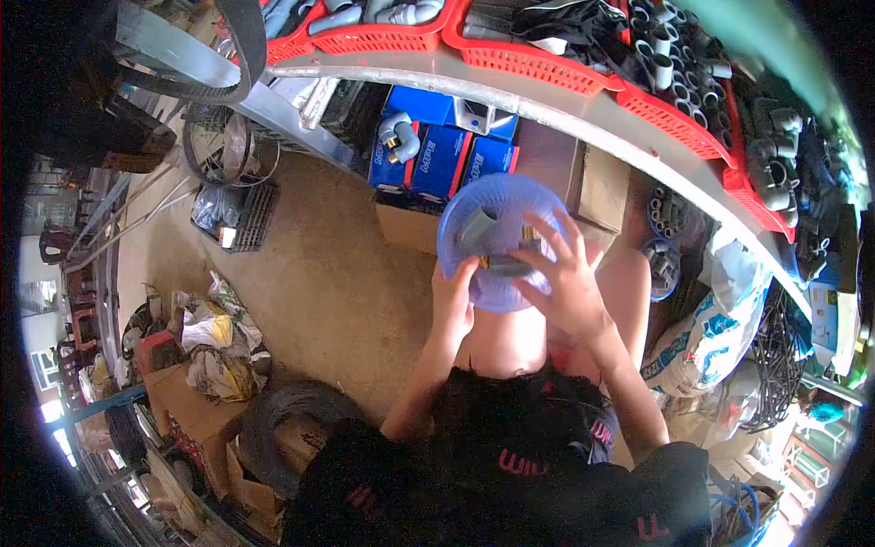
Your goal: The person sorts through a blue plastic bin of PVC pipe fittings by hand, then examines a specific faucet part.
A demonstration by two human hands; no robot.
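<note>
- The blue plastic bowl [504, 239] sits over the person's knees, just below the shelf [547, 105] of red baskets [547, 59].
- The left hand [451, 305] grips its near rim, fingers curled closed on the edge.
- The right hand [567, 278] is spread wide inside it, fingertips on the small grey pipe fittings [499, 246].
- The bowl looks light, thin and somewhat flexible; the rim seems the safest hold.
- The fittings look hard, small and easily pinched.

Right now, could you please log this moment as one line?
left hand: holds bowl rim | right hand: in blue bowl | grey fittings inside
</note>
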